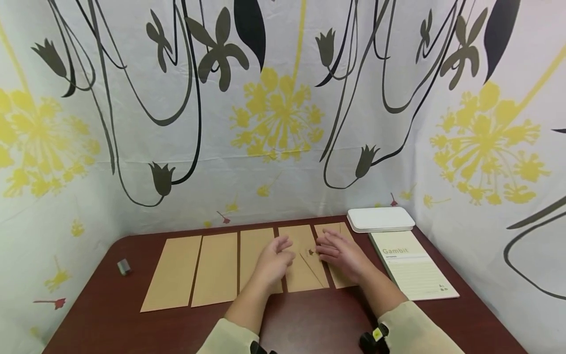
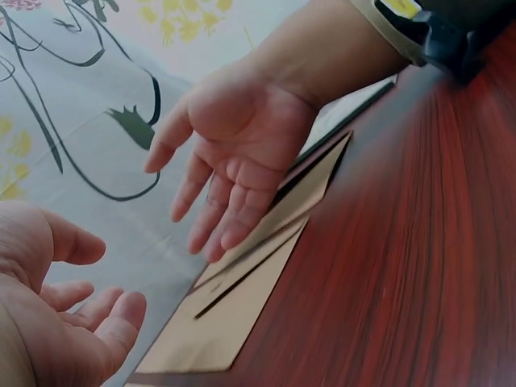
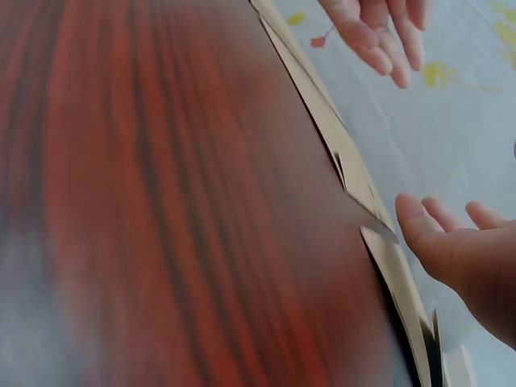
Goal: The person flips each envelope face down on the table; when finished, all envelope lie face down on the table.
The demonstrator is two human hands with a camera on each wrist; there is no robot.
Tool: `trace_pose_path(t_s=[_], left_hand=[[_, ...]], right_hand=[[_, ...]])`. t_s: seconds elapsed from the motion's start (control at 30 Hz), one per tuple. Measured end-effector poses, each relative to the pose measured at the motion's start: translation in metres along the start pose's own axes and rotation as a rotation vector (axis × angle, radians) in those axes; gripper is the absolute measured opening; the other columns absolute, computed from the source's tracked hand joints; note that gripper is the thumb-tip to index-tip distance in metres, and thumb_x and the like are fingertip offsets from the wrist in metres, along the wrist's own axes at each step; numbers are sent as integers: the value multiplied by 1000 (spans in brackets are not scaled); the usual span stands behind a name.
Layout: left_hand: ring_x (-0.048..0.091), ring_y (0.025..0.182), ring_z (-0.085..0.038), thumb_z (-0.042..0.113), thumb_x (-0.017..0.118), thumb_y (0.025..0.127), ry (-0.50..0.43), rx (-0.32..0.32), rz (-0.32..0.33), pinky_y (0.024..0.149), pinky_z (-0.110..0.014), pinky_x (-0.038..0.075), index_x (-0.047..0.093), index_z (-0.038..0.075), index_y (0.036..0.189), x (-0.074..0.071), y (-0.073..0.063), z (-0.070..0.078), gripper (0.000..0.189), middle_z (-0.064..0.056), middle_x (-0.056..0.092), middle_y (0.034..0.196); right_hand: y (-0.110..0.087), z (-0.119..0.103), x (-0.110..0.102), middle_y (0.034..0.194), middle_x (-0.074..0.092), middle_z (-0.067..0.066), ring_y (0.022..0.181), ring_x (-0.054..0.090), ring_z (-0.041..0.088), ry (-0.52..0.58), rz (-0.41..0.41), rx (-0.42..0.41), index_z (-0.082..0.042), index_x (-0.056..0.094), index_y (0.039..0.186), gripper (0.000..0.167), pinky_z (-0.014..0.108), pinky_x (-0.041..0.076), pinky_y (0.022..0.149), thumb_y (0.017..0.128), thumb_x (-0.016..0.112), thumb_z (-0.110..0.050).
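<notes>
Several flat tan paper pieces [image 1: 216,268] lie in a row across the dark red-brown table. One toward the right [image 1: 296,275] bears a thin dark diagonal line and a small dark mark. Above that piece and its left neighbour is my left hand [image 1: 275,260], with relaxed fingers and nothing in its grasp. My right hand [image 1: 342,254] hovers over the rightmost piece [image 1: 340,279], its fingers extended and apart. The left wrist view shows the right palm [image 2: 242,129] facing the left hand [image 2: 60,298], with space between them.
A notepad [image 1: 415,263] labelled "Gambit" lies right of the row, with a white flat case [image 1: 381,219] behind it. A small grey-and-white eraser-like block [image 1: 124,266] sits at the table's left. Patterned cloth [image 1: 283,187] stands behind the table.
</notes>
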State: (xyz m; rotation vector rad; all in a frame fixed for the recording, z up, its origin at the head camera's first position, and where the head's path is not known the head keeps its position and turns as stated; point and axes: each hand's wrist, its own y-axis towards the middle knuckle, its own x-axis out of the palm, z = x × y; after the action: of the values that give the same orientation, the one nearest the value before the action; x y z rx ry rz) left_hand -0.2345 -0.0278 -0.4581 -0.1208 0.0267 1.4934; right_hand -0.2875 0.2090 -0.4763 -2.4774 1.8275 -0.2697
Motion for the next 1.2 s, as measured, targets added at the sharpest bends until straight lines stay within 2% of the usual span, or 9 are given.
trace_pose_path(t_s=[0.13, 0.23, 0.37, 0.5, 0.73, 1.1, 1.2], left_hand=[[70, 124, -30, 15, 64, 98, -14, 3, 2, 102, -45, 59, 48, 9, 159, 9, 1, -1, 64, -15, 58, 158], [69, 126, -33, 16, 65, 97, 1, 3, 10, 101, -45, 59, 48, 8, 159, 11, 0, -4, 64, -15, 59, 158], [59, 141, -41, 15, 66, 98, 42, 2, 21, 113, -53, 54, 47, 6, 159, 6, -1, -10, 65, -17, 57, 159], [50, 149, -45, 15, 66, 100, 66, 0, -8, 121, -60, 46, 44, 2, 160, -1, -2, -16, 65, -21, 53, 161], [46, 153, -46, 19, 66, 102, 62, -35, -35, 123, -62, 42, 46, 3, 160, -10, -3, -19, 63, -24, 50, 163], [47, 152, -46, 20, 64, 103, 62, -44, -54, 122, -62, 43, 46, 2, 159, -8, -2, -18, 61, -24, 50, 163], [47, 152, -45, 20, 64, 103, 75, -44, -37, 123, -62, 43, 47, 3, 159, -9, -1, -18, 61, -24, 50, 163]], right_hand=[[-3, 1, -6, 167, 41, 30, 151, 50, 44, -18, 38, -3, -5, 25, 168, 72, 45, 54, 116, 113, 51, -43], [-4, 2, -9, 167, 41, 30, 150, 52, 44, -21, 50, -4, -6, 26, 169, 72, 44, 55, 115, 113, 51, -45], [-5, 5, -10, 167, 41, 30, 148, 53, 44, -13, 40, 6, -7, 24, 169, 71, 43, 56, 113, 114, 49, -44], [-4, 7, -9, 167, 40, 31, 148, 52, 46, -5, 37, 6, -6, 25, 169, 71, 44, 55, 114, 113, 51, -42], [-6, 5, -8, 167, 39, 32, 150, 49, 49, -13, 31, 10, -5, 25, 169, 73, 47, 54, 116, 112, 53, -42], [-7, 3, -6, 166, 38, 35, 147, 52, 49, -8, 5, 25, -3, 27, 168, 72, 49, 54, 116, 112, 55, -38], [-7, 3, -5, 166, 39, 34, 147, 53, 49, -1, 14, 28, -3, 28, 167, 71, 48, 54, 115, 111, 55, -37]])
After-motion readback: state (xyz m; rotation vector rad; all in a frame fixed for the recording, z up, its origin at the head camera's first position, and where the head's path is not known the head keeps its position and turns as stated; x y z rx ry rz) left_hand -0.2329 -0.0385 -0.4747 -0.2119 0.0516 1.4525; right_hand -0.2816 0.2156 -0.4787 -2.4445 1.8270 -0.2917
